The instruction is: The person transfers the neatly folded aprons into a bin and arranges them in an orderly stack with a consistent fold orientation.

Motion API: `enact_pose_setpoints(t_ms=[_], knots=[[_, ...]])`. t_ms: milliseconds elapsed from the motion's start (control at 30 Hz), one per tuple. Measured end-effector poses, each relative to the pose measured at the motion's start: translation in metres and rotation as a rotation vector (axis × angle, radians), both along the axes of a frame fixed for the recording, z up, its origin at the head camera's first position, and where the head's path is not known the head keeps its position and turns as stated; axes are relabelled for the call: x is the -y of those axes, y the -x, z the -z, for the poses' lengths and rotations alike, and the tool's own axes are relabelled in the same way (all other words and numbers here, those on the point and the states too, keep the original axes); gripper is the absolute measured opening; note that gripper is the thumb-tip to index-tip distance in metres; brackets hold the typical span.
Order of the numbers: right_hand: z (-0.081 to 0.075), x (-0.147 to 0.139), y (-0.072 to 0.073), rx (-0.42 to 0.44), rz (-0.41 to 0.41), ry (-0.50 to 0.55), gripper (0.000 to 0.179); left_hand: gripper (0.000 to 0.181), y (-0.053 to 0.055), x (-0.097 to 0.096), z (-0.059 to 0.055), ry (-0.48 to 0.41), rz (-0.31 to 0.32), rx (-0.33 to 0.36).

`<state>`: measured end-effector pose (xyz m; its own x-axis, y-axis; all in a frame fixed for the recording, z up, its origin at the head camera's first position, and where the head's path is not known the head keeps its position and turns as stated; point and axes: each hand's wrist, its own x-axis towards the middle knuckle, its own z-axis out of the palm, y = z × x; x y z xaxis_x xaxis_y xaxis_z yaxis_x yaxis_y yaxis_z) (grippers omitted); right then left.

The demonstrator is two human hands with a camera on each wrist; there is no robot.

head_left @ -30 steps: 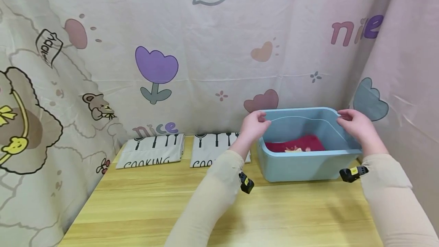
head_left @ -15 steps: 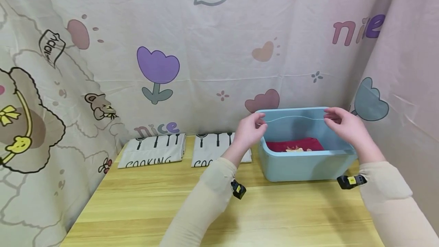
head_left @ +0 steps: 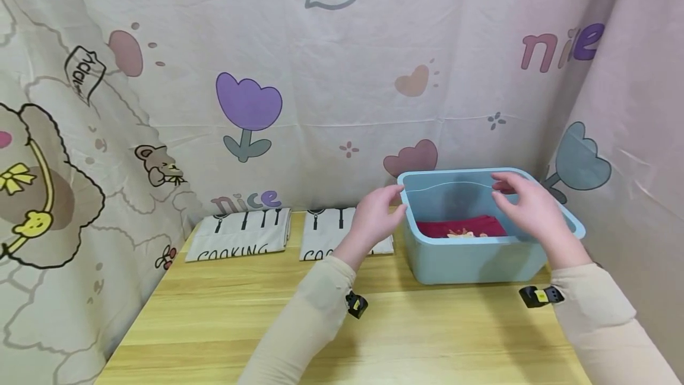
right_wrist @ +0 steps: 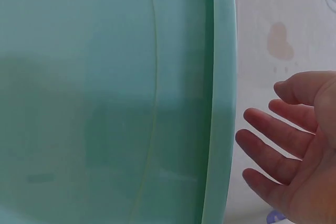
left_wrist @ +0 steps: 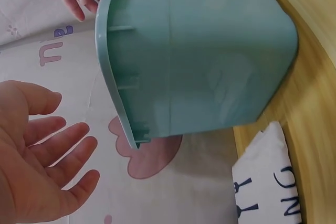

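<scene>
A light blue plastic bin stands at the right of the table. Inside it lies a dark red folded cloth with a pale print near its front. My left hand is just left of the bin's left rim, fingers spread and relaxed, holding nothing. In the left wrist view that hand is apart from the bin wall. My right hand hovers over the right part of the bin with loosely bent fingers. The right wrist view shows this hand beside the rim, grasping nothing.
Two folded white cloths with black utensil prints, a left one and a middle one, lie along the back of the wooden table. A patterned curtain hangs behind and at both sides.
My left hand has drawn left and slightly down from the bin's left rim. My right hand has moved left from the right rim to over the bin. The cloths stay in place.
</scene>
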<state>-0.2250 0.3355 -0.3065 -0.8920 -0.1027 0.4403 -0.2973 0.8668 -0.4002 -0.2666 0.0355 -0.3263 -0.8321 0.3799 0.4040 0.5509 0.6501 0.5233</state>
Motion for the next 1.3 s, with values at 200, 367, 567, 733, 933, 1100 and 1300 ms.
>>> enact_pose_setpoints(t_ms=[200,367,567,733,933,1100,1300], knots=[[0.003,0.014,-0.004,-0.005,0.015,-0.012,0.049,0.04,-0.001,0.01,0.008,0.136,-0.059,-0.121],[0.006,0.025,-0.007,-0.054,-0.008,-0.024,0.052,0.039,-0.003,0.02,0.016,0.191,-0.085,-0.24],[0.011,0.04,-0.009,-0.154,-0.055,-0.061,0.048,0.037,-0.005,0.034,0.027,0.254,-0.099,-0.343],[0.016,0.05,-0.011,-0.204,-0.079,-0.062,0.046,0.037,-0.008,0.045,0.035,0.298,-0.105,-0.415],[0.022,0.065,-0.013,-0.249,-0.115,-0.057,0.045,0.039,-0.012,0.059,0.041,0.309,-0.112,-0.473],[0.027,0.077,-0.015,-0.299,-0.158,-0.027,0.046,0.04,-0.014,0.069,0.043,0.31,-0.128,-0.477],[0.031,0.095,-0.014,-0.383,-0.229,0.005,0.047,0.041,-0.014,0.082,0.041,0.268,-0.147,-0.499]])
